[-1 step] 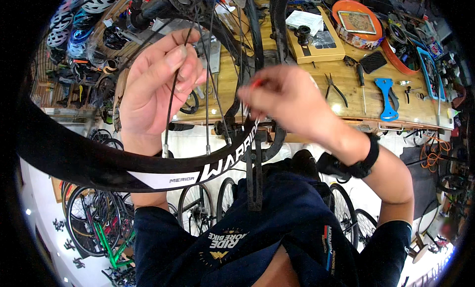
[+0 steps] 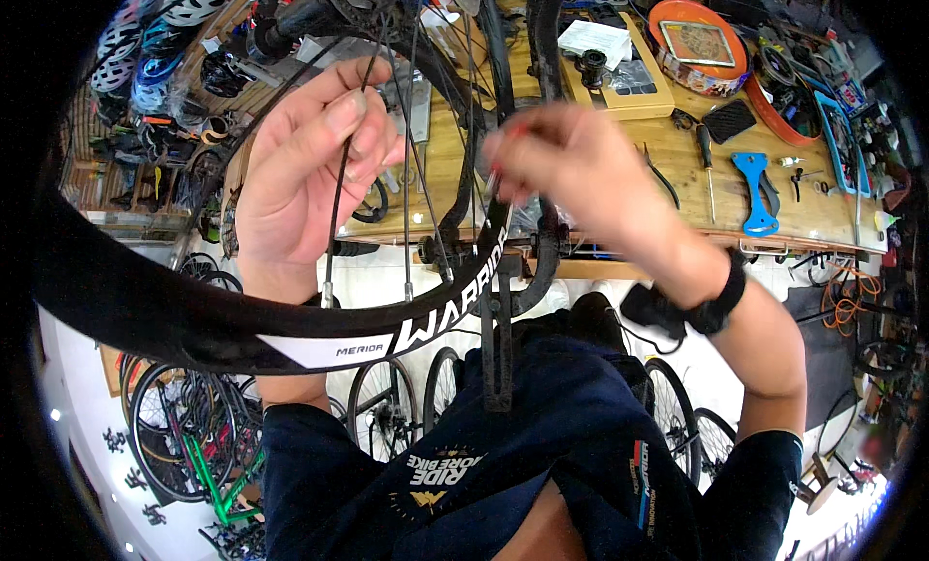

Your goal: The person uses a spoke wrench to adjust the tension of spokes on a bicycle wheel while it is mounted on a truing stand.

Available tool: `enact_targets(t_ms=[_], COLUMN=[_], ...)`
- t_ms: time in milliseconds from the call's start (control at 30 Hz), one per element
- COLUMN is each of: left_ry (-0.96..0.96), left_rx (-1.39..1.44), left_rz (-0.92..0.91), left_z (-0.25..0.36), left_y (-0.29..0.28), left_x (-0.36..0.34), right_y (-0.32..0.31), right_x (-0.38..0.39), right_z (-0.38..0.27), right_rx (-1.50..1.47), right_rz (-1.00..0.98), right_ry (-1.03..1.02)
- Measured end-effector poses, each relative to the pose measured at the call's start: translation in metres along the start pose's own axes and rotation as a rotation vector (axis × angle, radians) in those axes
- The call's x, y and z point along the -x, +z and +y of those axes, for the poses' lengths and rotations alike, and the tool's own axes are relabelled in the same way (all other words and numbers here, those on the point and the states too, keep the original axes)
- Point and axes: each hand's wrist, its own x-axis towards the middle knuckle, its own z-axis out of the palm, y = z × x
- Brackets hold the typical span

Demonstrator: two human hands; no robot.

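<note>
A black bicycle wheel rim (image 2: 174, 329) with white lettering curves across the view, held in a dark truing stand (image 2: 497, 353). At the left, my left hand (image 2: 305, 174) closes thumb and fingers on a thin black spoke (image 2: 336, 213). My right hand (image 2: 571, 169), smeared by motion, is closed at the right side of the rim, near the spoke ends. Bits of a small red spoke wrench (image 2: 496, 165) show between its fingers; most of the tool is hidden. Silver nipples (image 2: 407, 291) join the spokes to the rim.
On the wooden workbench (image 2: 619, 213) lie pliers (image 2: 662, 179), a screwdriver (image 2: 707, 164), a blue tool (image 2: 755, 193), a cardboard box (image 2: 639, 102) and a round orange tin (image 2: 668, 14). Helmets (image 2: 121, 39) hang at the left. Several bicycles (image 2: 198, 459) stand below on the floor.
The right hand has shifted slightly right and up, and its wrist has turned. The rim has turned a little to the right. My left hand stays on the spoke.
</note>
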Motion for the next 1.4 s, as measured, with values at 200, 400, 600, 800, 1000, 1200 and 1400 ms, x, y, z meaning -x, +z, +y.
enact_targets(t_ms=[200,400,600,800,1000,1200,1400], left_ry=[-0.007,-0.16,-0.139,-0.12,-0.156,-0.096,-0.068], left_rx=[-0.081,-0.329,-0.61,-0.635,-0.197,-0.463,-0.471], left_rz=[0.03,0.085,0.059,0.213,0.12,0.136,0.104], left_z=[-0.002,-0.029,-0.073,-0.08,-0.053,-0.059,-0.058], left_y=[-0.005,-0.012,-0.035,-0.044,-0.036,-0.02,-0.024], left_x=[0.001,-0.004,-0.02,-0.029,-0.016,-0.009,-0.011], right_y=[-0.038,-0.05,-0.054,-0.054,-0.059,-0.052,-0.054], right_x=[0.0,0.014,0.018,0.017,0.017,0.017,0.018], right_z=[-0.008,0.016,0.018,0.022,0.025,0.023,0.023], right_rx=[-0.14,-0.119,-0.134,-0.115,-0.108,-0.085,-0.044], right_rz=[0.159,0.185,0.229,0.224,0.222,0.223,0.16], right_ry=[-0.103,0.01,0.011,0.012,0.008,0.024,0.034])
